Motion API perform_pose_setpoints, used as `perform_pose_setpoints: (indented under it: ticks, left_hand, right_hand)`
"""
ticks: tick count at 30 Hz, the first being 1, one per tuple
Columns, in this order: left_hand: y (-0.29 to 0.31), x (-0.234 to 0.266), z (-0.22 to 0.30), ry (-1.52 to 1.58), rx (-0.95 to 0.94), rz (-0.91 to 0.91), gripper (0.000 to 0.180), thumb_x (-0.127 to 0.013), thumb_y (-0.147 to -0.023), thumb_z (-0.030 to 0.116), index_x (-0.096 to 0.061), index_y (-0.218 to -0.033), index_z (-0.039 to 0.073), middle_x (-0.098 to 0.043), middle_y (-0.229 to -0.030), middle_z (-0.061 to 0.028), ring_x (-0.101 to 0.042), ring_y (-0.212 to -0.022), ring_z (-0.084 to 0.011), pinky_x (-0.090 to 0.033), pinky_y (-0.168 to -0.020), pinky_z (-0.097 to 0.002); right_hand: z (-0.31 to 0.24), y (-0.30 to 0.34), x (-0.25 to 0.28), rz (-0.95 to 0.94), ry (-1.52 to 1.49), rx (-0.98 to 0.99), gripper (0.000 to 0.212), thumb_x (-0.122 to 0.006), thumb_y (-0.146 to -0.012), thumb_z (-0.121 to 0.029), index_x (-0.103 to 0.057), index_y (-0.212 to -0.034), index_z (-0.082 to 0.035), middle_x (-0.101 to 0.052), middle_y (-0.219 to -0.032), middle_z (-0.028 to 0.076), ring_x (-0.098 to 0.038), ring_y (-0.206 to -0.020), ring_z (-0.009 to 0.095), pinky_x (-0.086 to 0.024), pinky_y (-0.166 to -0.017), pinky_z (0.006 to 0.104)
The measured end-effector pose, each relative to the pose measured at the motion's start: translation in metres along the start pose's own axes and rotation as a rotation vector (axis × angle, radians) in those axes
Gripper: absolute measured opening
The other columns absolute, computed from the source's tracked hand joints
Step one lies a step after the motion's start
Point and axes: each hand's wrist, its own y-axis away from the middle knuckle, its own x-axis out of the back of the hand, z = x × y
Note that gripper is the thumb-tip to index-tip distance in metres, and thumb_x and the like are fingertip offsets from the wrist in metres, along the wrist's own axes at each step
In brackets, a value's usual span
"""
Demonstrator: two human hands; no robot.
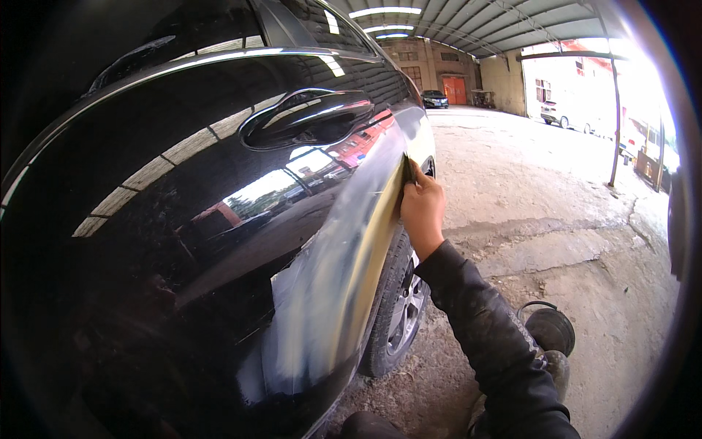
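My right hand (423,203) is closed, pinching a thin dark piece of what looks like sandpaper (407,167). It presses this piece against the sanded edge of a black car's rear panel, above the wheel. A wide patch of grey and yellowish filler (340,256) runs from the lower door up towards that edge, with a ragged border against the glossy black door (183,190). The door handle (311,118) is to the left of my hand. Below my wrist, the rear wheel (401,307) is partly covered by the bodywork. My left hand is out of view.
A black bucket (550,329) with a raised handle stands on the rough concrete ground (526,190), beside my right forearm. A thin metal post (616,124) rises further off. Parked cars and an orange door (455,91) are in the background under a metal roof.
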Motion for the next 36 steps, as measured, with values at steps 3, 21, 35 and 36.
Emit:
perform_pose_setpoints:
  ticks: [3, 21, 35, 36]
  left_hand:
    - [0.004, -0.001, 0.004, 0.053, 0.114, 0.032, 0.054, -0.066, -0.103, 0.003, -0.051, -0.155, 0.004, -0.052, -0.157, -0.0208, -0.053, -0.143, -0.0417, -0.043, -0.116, -0.0477]
    - [-0.001, -0.01, -0.008, 0.088, 0.085, 0.14, 0.044, -0.064, -0.105, 0.002, -0.057, -0.148, 0.001, -0.054, -0.154, -0.0226, -0.056, -0.139, -0.0388, -0.045, -0.114, -0.0447]
    - [-0.023, -0.009, 0.013, 0.073, 0.319, 0.035, 0.043, -0.053, -0.11, 0.013, -0.052, -0.152, 0.001, -0.052, -0.153, -0.0274, -0.053, -0.137, -0.0469, -0.041, -0.112, -0.0569]
    - [-0.022, -0.011, 0.012, 0.045, 0.295, 0.036, 0.043, -0.054, -0.11, 0.013, -0.052, -0.151, 0.001, -0.052, -0.153, -0.0275, -0.053, -0.136, -0.0473, -0.042, -0.111, -0.0572]
  right_hand:
    - [-0.006, 0.014, 0.005, 0.005, -0.022, 0.058, 0.052, -0.054, -0.091, -0.007, -0.07, -0.14, -0.011, -0.071, -0.11, 0.018, -0.07, -0.097, 0.032, -0.054, -0.09, 0.0401]
    - [-0.041, 0.088, 0.027, -0.042, -0.228, 0.215, 0.045, -0.055, -0.101, 0.002, -0.067, -0.143, -0.007, -0.071, -0.128, 0.015, -0.07, -0.111, 0.023, -0.054, -0.097, 0.0319]
    - [-0.033, 0.152, 0.03, -0.087, -0.22, 0.399, 0.058, -0.051, -0.083, 0.011, -0.068, -0.137, -0.002, -0.068, -0.131, 0.021, -0.067, -0.119, 0.038, -0.052, -0.105, 0.0402]
    - [-0.031, 0.158, 0.03, -0.092, -0.218, 0.402, 0.059, -0.051, -0.082, 0.012, -0.068, -0.137, -0.002, -0.068, -0.131, 0.021, -0.067, -0.12, 0.038, -0.052, -0.105, 0.0408]
